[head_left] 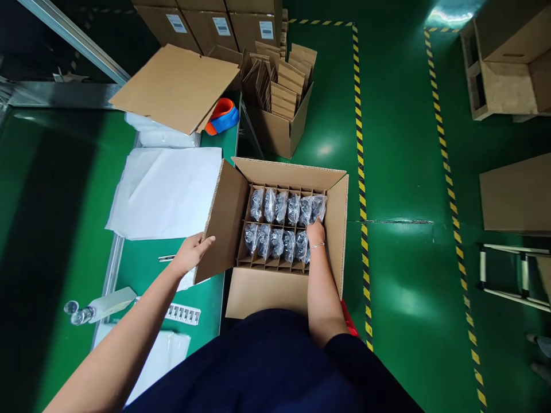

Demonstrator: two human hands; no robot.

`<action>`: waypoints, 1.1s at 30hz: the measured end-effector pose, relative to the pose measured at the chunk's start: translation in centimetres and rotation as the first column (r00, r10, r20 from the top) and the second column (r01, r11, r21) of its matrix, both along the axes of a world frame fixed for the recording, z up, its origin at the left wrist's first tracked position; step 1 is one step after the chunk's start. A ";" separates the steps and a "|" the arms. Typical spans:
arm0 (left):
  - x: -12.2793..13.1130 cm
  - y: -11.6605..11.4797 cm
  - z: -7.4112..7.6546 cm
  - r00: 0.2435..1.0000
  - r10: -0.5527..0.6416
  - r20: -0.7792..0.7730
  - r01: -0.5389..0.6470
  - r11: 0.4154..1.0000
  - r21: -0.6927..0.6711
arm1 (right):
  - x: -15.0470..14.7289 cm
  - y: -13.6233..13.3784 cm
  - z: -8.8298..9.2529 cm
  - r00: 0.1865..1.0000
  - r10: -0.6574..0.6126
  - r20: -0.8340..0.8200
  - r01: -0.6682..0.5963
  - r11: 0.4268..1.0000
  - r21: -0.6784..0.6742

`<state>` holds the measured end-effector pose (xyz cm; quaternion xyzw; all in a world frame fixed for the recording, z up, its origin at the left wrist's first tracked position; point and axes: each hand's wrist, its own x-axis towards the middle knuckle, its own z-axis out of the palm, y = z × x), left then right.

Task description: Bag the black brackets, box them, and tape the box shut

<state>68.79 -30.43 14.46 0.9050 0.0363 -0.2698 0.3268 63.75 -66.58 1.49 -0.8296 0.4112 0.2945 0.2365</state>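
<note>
An open cardboard box [344,229] with its flaps spread stands in front of me. Cardboard dividers split its inside into two rows, and clear plastic bags [276,243] with dark parts in them fill the cells. My left hand [193,253] grips the edge of the left flap, thumb on its inner face. My right hand [316,232] reaches into the right side of the box, its fingers on a bagged part [318,205] in the upper right cell; the fingertips are partly hidden.
A green table [148,258] on the left bears white sheets [167,192], flat cardboard [176,83], a blue-orange roll [224,117], a bottle [112,303] and a white slotted strip [185,314]. Beyond the box, another carton [275,135] holds cardboard dividers. Yellow-black tape [361,189] marks the floor.
</note>
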 end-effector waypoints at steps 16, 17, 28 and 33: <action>0.4 0.2 -0.1 0.997 -0.082 -0.016 0.083 0.994 0.067 | 0.5 3.8 1.6 0.986 0.164 0.008 -0.164 0.986 0.029; 0.4 0.2 -0.1 0.996 -0.087 -0.014 0.088 0.993 0.075 | 0.7 3.7 1.8 0.985 0.172 0.003 -0.172 0.985 0.029; 0.4 0.4 -0.1 0.993 -0.109 -0.036 0.110 0.993 0.036 | 2.3 6.6 2.2 0.943 0.333 -0.016 -0.332 0.941 0.061; 0.4 0.5 -0.3 0.992 -0.128 -0.019 0.129 0.991 0.045 | 2.5 7.3 3.1 0.926 0.377 0.009 -0.377 0.925 0.037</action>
